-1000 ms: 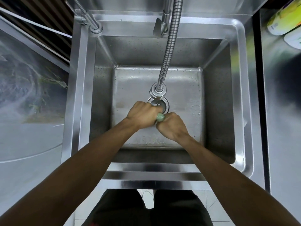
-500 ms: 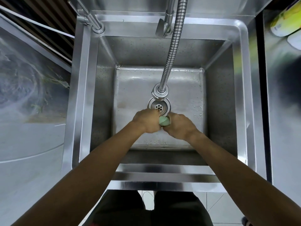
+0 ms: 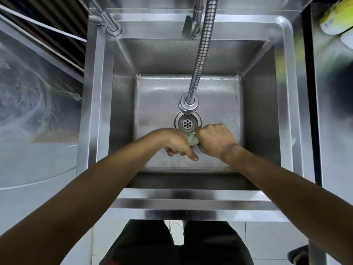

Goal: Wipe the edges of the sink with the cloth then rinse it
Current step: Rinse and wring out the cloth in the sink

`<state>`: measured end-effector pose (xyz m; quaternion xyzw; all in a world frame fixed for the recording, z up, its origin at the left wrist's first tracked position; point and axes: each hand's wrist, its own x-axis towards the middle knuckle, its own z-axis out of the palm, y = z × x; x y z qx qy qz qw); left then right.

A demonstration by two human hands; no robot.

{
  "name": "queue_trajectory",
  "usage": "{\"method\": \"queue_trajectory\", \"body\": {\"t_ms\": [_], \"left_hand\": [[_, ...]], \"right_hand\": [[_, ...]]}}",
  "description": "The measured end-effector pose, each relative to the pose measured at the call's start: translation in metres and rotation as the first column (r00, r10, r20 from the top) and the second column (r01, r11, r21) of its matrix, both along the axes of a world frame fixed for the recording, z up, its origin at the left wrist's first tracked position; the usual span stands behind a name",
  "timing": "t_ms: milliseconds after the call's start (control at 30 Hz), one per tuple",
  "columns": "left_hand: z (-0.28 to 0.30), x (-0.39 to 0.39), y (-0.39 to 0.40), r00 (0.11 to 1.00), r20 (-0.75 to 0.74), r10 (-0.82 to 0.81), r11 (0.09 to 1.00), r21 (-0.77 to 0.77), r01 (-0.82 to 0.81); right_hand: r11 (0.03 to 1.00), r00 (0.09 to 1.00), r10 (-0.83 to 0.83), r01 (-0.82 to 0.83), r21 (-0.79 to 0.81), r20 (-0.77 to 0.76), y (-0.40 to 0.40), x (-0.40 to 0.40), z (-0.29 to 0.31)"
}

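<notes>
A deep stainless steel sink (image 3: 286, 104) fills the middle of the view, with a round drain (image 3: 187, 123) in its floor. Over the basin, just in front of the drain, both hands grip a pale green cloth (image 3: 193, 139), twisted into a tight roll. My left hand (image 3: 174, 142) holds its left end, index finger pointing down toward the near wall. My right hand (image 3: 214, 141) is a fist on the right end. Only a short piece of cloth shows between the hands.
A flexible metal faucet hose (image 3: 200, 54) hangs down the middle, its nozzle (image 3: 188, 106) just above the drain. A tap base (image 3: 114, 30) sits at the back left corner. A yellow-green bottle (image 3: 336, 18) lies on the right counter. A grey surface lies left of the sink.
Both hands stayed on the cloth and twisted it. My left hand rolled over so its fingers point down, my right hand shifted right, and the drain is now uncovered.
</notes>
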<state>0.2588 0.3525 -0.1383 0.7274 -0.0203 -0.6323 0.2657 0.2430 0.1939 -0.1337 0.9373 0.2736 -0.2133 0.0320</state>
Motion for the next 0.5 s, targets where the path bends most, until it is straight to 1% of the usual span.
{"method": "queue_trajectory", "body": {"t_ms": [33,100,200,267,333,433,500], "left_hand": [[0.000,-0.003,-0.003,0.989,0.145,-0.037,0.998,0.051,0.030],[-0.004,-0.011,-0.009,0.916,0.390,-0.093,0.990,0.133,0.043],[-0.009,-0.025,-0.011,0.784,0.614,-0.095,0.986,0.165,-0.010],[-0.011,-0.027,-0.010,0.684,0.714,-0.151,0.985,0.167,0.043],[-0.011,-0.026,-0.010,0.593,0.780,-0.201,0.979,0.178,0.098],[-0.012,-0.023,-0.006,0.512,0.827,-0.234,0.972,0.190,0.137],[-0.013,-0.021,-0.001,0.474,0.843,-0.255,0.966,0.202,0.161]], "right_hand": [[1.000,1.000,-0.026,0.026,-0.007,0.001,0.001,-0.002,0.000],[0.993,0.992,-0.117,0.117,-0.002,-0.041,0.003,-0.007,-0.002],[0.951,0.939,-0.298,0.308,0.035,-0.172,0.003,-0.014,-0.005],[0.905,0.879,-0.402,0.425,0.039,-0.257,0.002,-0.019,-0.006],[0.858,0.820,-0.473,0.512,0.042,-0.324,0.000,-0.020,-0.004],[0.799,0.756,-0.526,0.597,0.079,-0.390,0.003,-0.018,0.002],[0.761,0.720,-0.540,0.638,0.113,-0.436,0.007,-0.019,0.006]]}}
